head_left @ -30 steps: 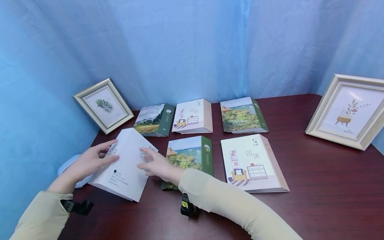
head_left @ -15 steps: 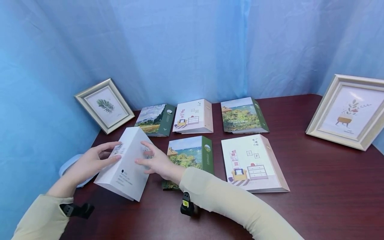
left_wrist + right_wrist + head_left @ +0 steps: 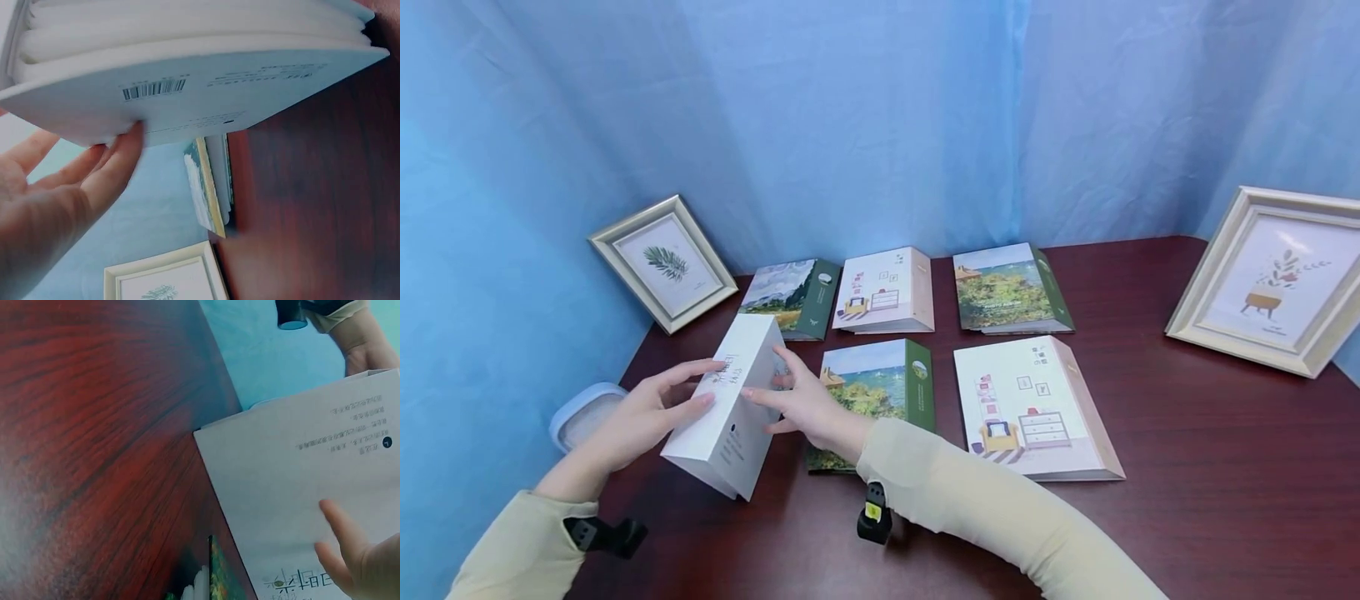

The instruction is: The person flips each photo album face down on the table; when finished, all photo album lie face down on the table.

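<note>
A thick white photo album (image 3: 745, 346) is tilted up on the left of the table, its printed spine turned upward. My left hand (image 3: 636, 421) touches its left side, thumb and fingers spread. In the left wrist view, those fingertips (image 3: 134, 134) rest against the barcoded cover, below the white page stack. My right hand (image 3: 812, 408) presses fairly straight fingers on the opposite cover; the right wrist view shows two fingers (image 3: 340, 528) on it near the green title lettering. Just right of the album lies a green-spined seaside album (image 3: 872, 379), partly behind my right hand.
Along the back lie a mountain-landscape album (image 3: 775, 287), a pink-spined album (image 3: 876, 287) and another seaside album (image 3: 1003, 287). A larger pink-spined album (image 3: 1022, 408) sits in front. Picture frames (image 3: 664, 262) (image 3: 1273, 279) stand on both sides. A pale-blue rounded object (image 3: 568, 421) is partly hidden by my left hand.
The white album has tipped up further and shifted slightly right, bringing its spine to the top. My left hand has moved right with it; my right hand has shifted only a little.
</note>
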Demonstrator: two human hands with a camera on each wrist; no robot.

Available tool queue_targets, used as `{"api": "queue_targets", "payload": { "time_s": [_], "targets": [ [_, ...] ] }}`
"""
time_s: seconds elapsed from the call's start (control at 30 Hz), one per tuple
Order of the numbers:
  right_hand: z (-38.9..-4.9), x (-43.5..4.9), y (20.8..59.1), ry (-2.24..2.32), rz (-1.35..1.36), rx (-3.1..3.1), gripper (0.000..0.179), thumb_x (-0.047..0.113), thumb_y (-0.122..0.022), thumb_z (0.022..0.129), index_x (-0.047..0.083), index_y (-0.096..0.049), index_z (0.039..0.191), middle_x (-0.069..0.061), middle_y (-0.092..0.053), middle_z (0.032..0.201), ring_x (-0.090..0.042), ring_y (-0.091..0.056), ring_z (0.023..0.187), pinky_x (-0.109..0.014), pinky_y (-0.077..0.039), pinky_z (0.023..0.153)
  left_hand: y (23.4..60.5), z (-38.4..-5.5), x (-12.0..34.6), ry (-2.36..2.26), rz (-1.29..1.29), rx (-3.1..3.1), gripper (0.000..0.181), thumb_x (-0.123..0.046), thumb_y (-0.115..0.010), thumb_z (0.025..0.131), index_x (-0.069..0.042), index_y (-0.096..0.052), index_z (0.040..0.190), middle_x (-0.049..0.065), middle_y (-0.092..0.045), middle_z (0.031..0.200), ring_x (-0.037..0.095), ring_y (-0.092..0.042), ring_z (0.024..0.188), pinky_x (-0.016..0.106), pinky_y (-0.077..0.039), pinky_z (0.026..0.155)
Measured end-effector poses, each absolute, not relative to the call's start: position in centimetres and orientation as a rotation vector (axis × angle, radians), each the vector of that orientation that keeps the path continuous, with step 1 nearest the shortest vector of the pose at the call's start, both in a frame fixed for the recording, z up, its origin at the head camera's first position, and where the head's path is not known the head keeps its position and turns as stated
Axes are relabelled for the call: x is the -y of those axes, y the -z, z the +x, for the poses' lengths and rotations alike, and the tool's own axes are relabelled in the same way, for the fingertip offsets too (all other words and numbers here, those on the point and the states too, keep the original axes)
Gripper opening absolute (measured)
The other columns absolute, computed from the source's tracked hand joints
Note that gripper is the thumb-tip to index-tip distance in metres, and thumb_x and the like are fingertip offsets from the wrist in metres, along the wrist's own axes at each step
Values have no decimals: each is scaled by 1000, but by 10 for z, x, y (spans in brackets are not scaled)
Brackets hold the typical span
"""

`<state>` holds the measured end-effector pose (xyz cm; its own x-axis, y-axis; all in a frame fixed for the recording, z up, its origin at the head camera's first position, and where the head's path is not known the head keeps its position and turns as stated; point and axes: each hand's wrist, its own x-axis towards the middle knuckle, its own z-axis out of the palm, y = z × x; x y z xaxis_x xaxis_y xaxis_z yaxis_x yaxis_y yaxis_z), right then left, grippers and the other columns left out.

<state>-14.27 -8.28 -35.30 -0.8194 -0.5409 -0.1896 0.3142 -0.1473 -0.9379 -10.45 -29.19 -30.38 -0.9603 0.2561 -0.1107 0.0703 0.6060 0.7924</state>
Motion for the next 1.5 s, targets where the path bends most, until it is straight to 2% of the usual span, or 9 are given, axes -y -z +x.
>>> {"api": "queue_targets", "payload": {
  "time_s": [0.1, 0.33, 0.6, 0.7, 0.87, 0.93, 1.13, 1.33, 1.5],
  "targets": [
    [-142, 83, 353, 2040, -237, -1505, 73, 15, -61, 93, 23, -19, 152, -22, -29, 147, -35, -47, 125, -49, -53, 82, 306, -103, 290, -1332, 297, -2507, 58, -19, -54, 97, -5, -29, 147, 31, -50, 122, 14, -65, 79, 34, -56, 61],
    [-143, 80, 354, 2092, -218, -1411, 74, 6, -58, 93, 23, -17, 153, -21, -33, 147, -35, -55, 119, -50, -53, 82, 311, -99, 283, -1288, 393, -2581, 56, -17, -54, 97, -5, -32, 147, 29, -30, 147, 8, -61, 85, 28, -54, 64],
    [-141, 77, 355, 2119, -207, -1357, 76, 1, -54, 94, 21, -13, 153, -22, -40, 142, -36, -57, 116, -53, -51, 84, 317, -99, 278, -1233, 444, -2656, 54, -17, -57, 95, -8, -38, 145, 25, -24, 153, 28, -53, 108, 25, -52, 67],
    [-140, 76, 356, 2126, -202, -1347, 76, -1, -52, 94, 21, -10, 154, -22, -42, 139, -37, -56, 117, -54, -51, 84, 317, -99, 277, -1188, 480, -2669, 54, -18, -57, 95, -10, -39, 145, 22, -24, 154, 38, -48, 120, 31, -50, 77],
    [-141, 73, 361, 2108, -203, -1334, 73, -3, -48, 96, 24, -13, 153, -23, -46, 134, -38, -56, 117, -55, -51, 83, 317, -101, 273, -1128, 547, -2662, 55, -19, -59, 94, -10, -40, 144, 20, -21, 155, 46, -28, 137, 53, -41, 95],
    [-143, 71, 363, 2101, -184, -1337, 72, -4, -48, 95, 24, -15, 153, -23, -48, 132, -39, -56, 116, -55, -51, 82, 317, -102, 271, -1129, 555, -2639, 55, -19, -60, 94, -10, -40, 144, 21, -19, 155, 46, -25, 138, 54, -43, 96],
    [-147, 70, 368, 2073, -101, -1377, 73, -7, -48, 94, 23, -17, 153, -23, -53, 125, -39, -58, 113, -51, -52, 82, 317, -104, 266, -1106, 540, -2612, 58, -21, -62, 92, -8, -40, 144, 21, -17, 156, 44, -27, 138, 43, -51, 89],
    [-150, 69, 375, 2041, -31, -1439, 71, -9, -48, 93, 17, -18, 153, -26, -56, 122, -39, -60, 109, -48, -54, 80, 324, -106, 261, -917, 592, -2720, 59, -26, -65, 90, -10, -43, 143, 20, -27, 153, 43, -35, 134, 57, -47, 90],
    [-152, 71, 381, 2037, 20, -1449, 71, -8, -50, 93, 15, -19, 153, -26, -56, 122, -38, -62, 106, -47, -55, 78, 331, -107, 262, -814, 640, -2767, 60, -30, -65, 90, -13, -44, 143, 17, -31, 152, 43, -33, 135, 63, -44, 89]
  ]
}}
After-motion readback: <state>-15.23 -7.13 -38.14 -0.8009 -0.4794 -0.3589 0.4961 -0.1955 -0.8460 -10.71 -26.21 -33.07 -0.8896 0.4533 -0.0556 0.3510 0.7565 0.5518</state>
